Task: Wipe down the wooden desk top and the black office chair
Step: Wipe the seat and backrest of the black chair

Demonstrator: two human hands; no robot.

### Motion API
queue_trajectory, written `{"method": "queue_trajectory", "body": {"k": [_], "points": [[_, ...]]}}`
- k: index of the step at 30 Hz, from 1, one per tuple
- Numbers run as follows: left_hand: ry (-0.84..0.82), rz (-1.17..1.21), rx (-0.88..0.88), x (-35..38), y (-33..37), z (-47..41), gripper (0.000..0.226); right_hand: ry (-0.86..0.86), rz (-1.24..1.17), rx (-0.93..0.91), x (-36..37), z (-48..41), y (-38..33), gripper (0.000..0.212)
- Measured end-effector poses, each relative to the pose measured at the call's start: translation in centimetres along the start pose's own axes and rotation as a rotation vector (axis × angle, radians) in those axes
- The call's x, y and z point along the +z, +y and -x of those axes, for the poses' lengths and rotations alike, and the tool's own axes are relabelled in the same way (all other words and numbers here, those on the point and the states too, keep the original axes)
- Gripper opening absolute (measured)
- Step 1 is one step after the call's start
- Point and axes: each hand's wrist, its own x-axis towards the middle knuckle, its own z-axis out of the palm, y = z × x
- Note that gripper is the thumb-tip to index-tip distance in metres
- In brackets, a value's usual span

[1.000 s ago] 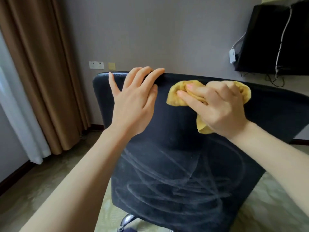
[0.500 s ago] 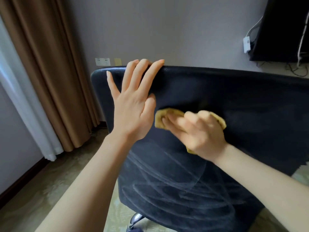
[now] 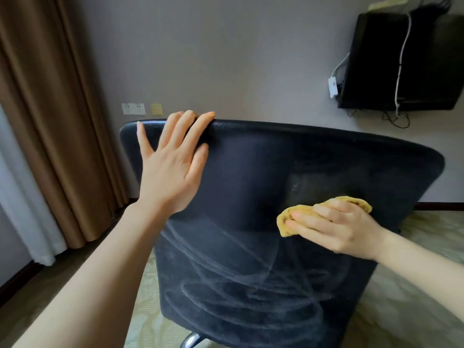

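The room is softly lit, not bright and not dark. Daylight comes in from 9 o'clock, where the white curtain [image 3: 17,209] glows pale beside the brown curtain [image 3: 50,121]. The grey wall [image 3: 226,59] is evenly lit. Pale streaks on the black chair back [image 3: 251,172] catch the light toward 6 o'clock. The wide lens bends things at the edges: the curtain folds lean, and the black screen [image 3: 376,71] at 1 o'clock tilts. The right hand [image 3: 336,227] and the yellow cloth [image 3: 286,222] it grips look a little fuzzy.
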Motion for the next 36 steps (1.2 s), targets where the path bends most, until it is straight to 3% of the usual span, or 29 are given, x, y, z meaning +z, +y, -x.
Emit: {"method": "queue_trajectory", "body": {"k": [8,16,25,29,32,36], "points": [[0.000,-0.002,-0.033,-0.1,-0.3,-0.1,0.050,0.206,0.133,0.140,-4.0,-3.5,5.9,0.030],[0.015,0.054,-0.064,0.6,-1.7,-0.7,0.049,0.351,0.149,0.353,-1.5,-8.9,3.8,0.025],[-0.091,-0.034,-0.156,-0.7,-2.8,-1.2,0.049,0.082,-0.036,0.264,1.9,-8.3,-4.0,0.023],[-0.170,-0.093,-0.199,-1.5,-1.4,-0.7,0.052,-0.109,-0.127,0.106,2.3,-5.5,-6.4,0.017],[-0.147,-0.056,-0.064,-2.1,1.3,-0.1,0.056,-0.206,-0.116,0.003,0.7,-1.9,-6.8,0.022],[-0.015,-0.025,0.145,-2.2,5.7,-0.7,0.055,-0.137,-0.079,0.101,-2.4,1.4,-4.4,0.027]]}}
